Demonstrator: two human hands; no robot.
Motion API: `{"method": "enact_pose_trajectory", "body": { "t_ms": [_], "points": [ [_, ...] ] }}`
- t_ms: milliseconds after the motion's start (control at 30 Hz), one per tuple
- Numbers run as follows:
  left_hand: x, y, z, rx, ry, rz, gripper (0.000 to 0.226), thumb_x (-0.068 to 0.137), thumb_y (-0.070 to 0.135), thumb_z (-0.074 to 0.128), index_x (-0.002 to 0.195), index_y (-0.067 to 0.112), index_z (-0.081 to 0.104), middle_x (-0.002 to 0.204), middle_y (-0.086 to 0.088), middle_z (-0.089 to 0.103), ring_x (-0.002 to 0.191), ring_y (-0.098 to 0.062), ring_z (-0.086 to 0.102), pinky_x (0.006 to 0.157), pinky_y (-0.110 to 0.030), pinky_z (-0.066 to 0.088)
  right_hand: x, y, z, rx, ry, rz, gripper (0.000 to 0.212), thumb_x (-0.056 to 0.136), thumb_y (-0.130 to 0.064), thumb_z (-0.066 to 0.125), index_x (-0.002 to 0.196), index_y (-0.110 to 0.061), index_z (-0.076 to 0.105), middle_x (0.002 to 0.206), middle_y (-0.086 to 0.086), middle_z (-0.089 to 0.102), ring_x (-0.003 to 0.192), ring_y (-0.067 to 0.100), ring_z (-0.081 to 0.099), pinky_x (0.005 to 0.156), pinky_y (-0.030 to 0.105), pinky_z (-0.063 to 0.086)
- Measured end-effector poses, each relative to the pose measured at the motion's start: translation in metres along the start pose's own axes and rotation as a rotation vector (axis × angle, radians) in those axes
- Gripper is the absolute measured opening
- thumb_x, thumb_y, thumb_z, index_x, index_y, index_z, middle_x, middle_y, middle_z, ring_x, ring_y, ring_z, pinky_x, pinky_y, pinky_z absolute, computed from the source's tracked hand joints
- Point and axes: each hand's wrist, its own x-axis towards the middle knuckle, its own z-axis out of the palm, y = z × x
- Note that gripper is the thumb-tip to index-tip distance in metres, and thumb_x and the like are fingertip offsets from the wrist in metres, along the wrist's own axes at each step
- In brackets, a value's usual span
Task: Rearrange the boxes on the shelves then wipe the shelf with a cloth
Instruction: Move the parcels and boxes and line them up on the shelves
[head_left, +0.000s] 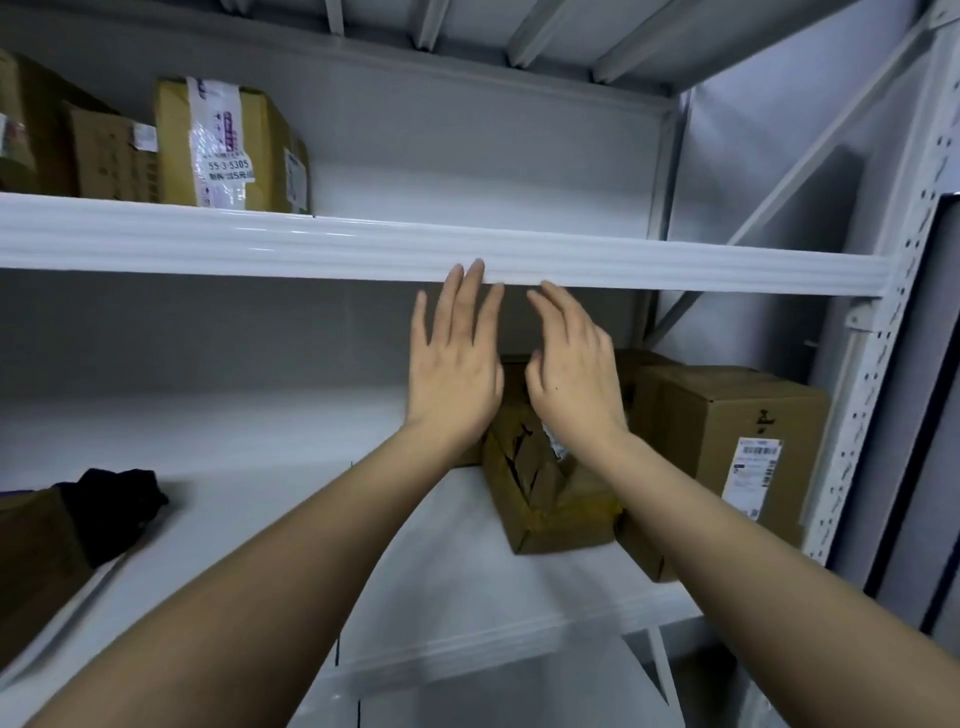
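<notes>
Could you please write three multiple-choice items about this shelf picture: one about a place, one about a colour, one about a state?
1. Where does the dark cloth lie?
A. on the middle shelf, at the left
B. on the top shelf
C. in a hand

2. What colour is the shelf?
A. red
B. white
C. green

3. How are the hands?
A. both open, holding nothing
B. both closed on a box
C. one holds the cloth

Answers:
1 A: it lies beside a box at the left edge.
2 B: its front edge is white.
3 A: the left hand and the right hand show spread fingers.

Head view faces shelves (415, 249) closely
</notes>
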Motion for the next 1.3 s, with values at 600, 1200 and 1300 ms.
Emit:
{"method": "enact_pose_trajectory", "body": {
  "t_ms": [600, 1200, 1300],
  "points": [
    [-0.069, 0.107, 0.127, -0.283, -0.59, -0.327, 0.07, 0.093, 0.028, 0.045, 0.152, 0.015, 0.009, 0.159, -0.004, 0.008, 0.147, -0.019, 0.005, 0.118, -0.04, 0.007, -0.091, 0.125, 0.081, 0.066, -0.467, 0.441, 0.069, 0.088, -0.03, 0.059, 0.146, -0.018, 0.025, 0.149, 0.003, 0.031, 0.137, 0.02, 0.032, 0.111, 0.037, 0.031],
    [-0.08, 0.109, 0.207, -0.645, -0.845, -0.718, 0.06, 0.099, 0.025, 0.043, 0.149, 0.039, 0.015, 0.153, -0.013, 0.022, 0.125, -0.031, 0.047, 0.104, -0.039, 0.042, -0.092, 0.199, 0.148, 0.834, -0.592, 1.189, 0.061, 0.095, -0.024, 0.052, 0.148, -0.013, 0.023, 0.14, 0.012, 0.044, 0.125, 0.032, 0.046, 0.104, 0.04, 0.04],
    [-0.08, 0.102, 0.207, -0.64, -0.831, -0.7, 0.057, 0.099, 0.023, 0.042, 0.149, 0.037, 0.018, 0.147, -0.01, 0.036, 0.12, -0.029, 0.051, 0.099, -0.038, 0.046, -0.09, 0.2, 0.149, 0.83, -0.598, 1.182, 0.055, 0.096, -0.03, 0.05, 0.145, -0.014, 0.031, 0.136, 0.011, 0.049, 0.121, 0.031, 0.049, 0.101, 0.041, 0.042]
  ]
}}
